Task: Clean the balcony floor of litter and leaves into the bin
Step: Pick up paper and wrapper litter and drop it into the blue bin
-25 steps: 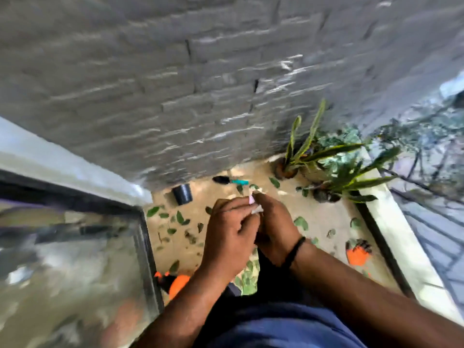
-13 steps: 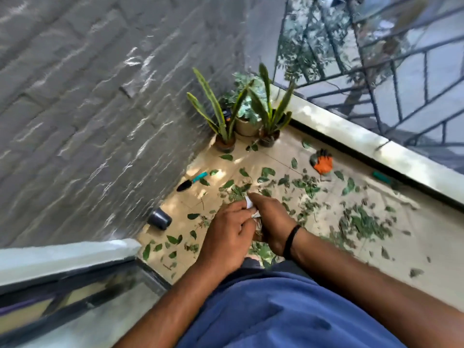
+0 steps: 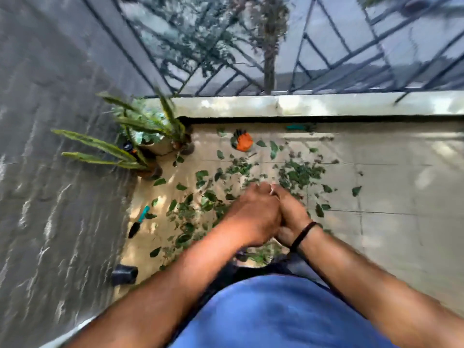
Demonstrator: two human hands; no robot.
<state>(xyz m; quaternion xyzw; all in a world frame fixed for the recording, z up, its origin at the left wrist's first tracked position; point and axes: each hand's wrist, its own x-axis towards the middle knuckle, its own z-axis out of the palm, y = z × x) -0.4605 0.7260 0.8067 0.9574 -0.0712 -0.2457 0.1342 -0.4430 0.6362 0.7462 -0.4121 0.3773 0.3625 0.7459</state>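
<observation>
A: Where are the hands?

B: Both are together in front of the body, above the floor (image 3: pixel 391 187). The left hand (image 3: pixel 253 214) lies over the right hand (image 3: pixel 292 212), fingers curled, the two touching.

A: Holding anything?

B: A small pale bit shows between the fingertips, but it is blurred. I cannot tell what it is or which hand grips it. The right wrist has a dark band (image 3: pixel 302 233).

A: And the leaves?

B: The leaves (image 3: pixel 298 173) are scattered over the tiled floor, thickest in a patch just beyond the hands, toward the ledge (image 3: pixel 326 105). More lie to the left of the hands, toward the wall (image 3: pixel 50 197). A few single ones lie to the right, well apart.

A: A bin?

B: I cannot point to one. A small dark pot (image 3: pixel 124 273) lies on its side at the wall edge, near the left forearm.

A: What else is on the floor?

B: A trowel (image 3: pixel 138 222) with a teal handle lies near the wall. An orange object (image 3: pixel 243 141) sits close to the ledge, among leaves. A teal tool (image 3: pixel 300 127) lies right along the ledge. Potted plants (image 3: pixel 150 139) crowd the corner where wall and ledge meet. A railing (image 3: pixel 326 59) rises behind the ledge.
</observation>
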